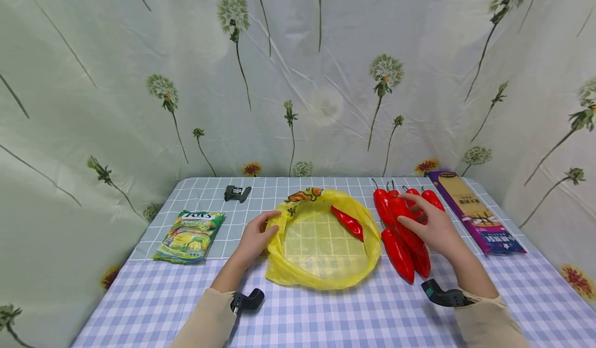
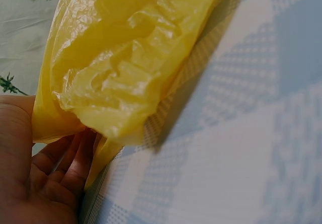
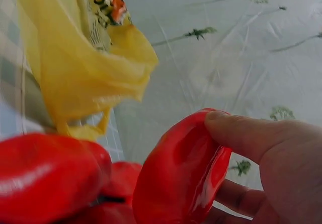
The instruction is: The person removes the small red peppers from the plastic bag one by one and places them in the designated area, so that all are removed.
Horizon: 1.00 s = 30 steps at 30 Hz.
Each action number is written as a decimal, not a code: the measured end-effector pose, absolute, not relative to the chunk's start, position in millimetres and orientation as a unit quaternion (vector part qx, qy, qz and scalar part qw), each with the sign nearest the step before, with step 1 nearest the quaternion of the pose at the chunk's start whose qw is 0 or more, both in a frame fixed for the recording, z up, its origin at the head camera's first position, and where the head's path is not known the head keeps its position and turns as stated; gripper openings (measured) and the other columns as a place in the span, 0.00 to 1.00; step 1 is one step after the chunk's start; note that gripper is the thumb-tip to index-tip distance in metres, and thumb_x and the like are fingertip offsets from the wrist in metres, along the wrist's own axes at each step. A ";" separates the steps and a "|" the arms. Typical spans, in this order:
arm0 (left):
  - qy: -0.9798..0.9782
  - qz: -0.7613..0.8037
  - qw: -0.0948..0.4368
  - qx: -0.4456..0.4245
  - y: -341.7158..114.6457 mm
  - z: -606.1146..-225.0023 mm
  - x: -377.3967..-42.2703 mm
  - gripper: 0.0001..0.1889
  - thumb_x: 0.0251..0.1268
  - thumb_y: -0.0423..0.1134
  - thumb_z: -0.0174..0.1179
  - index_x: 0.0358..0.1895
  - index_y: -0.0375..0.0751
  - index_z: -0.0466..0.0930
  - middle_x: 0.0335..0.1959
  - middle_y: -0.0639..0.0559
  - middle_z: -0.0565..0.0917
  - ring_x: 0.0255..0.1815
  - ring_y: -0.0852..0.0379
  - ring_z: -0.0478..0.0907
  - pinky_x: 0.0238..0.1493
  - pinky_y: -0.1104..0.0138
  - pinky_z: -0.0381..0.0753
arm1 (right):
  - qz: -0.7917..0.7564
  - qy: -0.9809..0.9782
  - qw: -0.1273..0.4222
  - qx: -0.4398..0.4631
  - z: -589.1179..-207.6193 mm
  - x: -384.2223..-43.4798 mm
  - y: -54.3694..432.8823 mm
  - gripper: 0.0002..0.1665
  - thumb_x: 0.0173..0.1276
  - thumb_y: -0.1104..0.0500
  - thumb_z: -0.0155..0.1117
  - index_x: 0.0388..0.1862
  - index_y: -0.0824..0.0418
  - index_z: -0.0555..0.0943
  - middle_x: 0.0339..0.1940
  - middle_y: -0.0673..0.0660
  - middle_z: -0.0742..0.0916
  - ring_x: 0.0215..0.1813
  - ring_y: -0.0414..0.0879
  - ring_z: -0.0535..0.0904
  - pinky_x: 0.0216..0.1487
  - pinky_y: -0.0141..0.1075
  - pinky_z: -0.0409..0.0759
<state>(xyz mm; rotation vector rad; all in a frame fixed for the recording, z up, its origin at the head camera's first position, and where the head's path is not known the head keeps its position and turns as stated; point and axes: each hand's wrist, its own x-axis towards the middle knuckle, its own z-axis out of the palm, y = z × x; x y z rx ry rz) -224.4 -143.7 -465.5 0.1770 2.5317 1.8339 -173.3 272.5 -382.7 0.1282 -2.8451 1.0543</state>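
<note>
A yellow plastic bag (image 1: 321, 284) lies with its mouth spread wide, and one red chili pepper (image 1: 348, 224) rests inside it. My left hand (image 1: 255, 238) grips the bag's left rim; in the left wrist view the thumb and fingers are on either side of the yellow film (image 2: 126, 68). To the right of the bag, my right hand (image 1: 435, 228) pinches a large red pepper (image 3: 176, 168) between thumb and fingers. That pepper is just above the pile, where several more red peppers (image 1: 397, 255) lie close together, partly hidden by the hand.
A green candy packet (image 1: 190, 237) lies to the left on the checked tablecloth (image 1: 307, 319). Behind it sits a small black device (image 1: 237, 193). A long purple and tan package (image 1: 475, 213) lies at the right. A flower-printed curtain (image 1: 326, 79) rises behind the table.
</note>
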 end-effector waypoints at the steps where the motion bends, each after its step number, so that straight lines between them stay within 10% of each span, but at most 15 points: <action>1: 0.807 0.587 0.006 0.056 -143.7 -465.5 -224.5 0.20 0.70 0.34 0.58 0.64 0.48 0.77 0.63 0.45 0.79 0.54 0.51 0.78 0.48 0.69 0.79 | 0.345 -0.936 0.048 0.038 -383.2 -173.7 275.7 0.41 0.67 0.46 0.67 0.75 0.53 0.65 0.60 0.71 0.79 0.56 0.67 0.78 0.40 0.48 0.88; 30: 0.805 0.591 0.013 0.049 -143.6 -464.9 -224.1 0.20 0.71 0.35 0.57 0.65 0.50 0.77 0.65 0.46 0.78 0.56 0.50 0.77 0.50 0.68 0.78 | 0.314 -0.948 -0.058 -0.006 -398.0 -177.0 330.2 0.40 0.67 0.52 0.67 0.71 0.68 0.63 0.58 0.78 0.76 0.56 0.71 0.75 0.41 0.48 0.87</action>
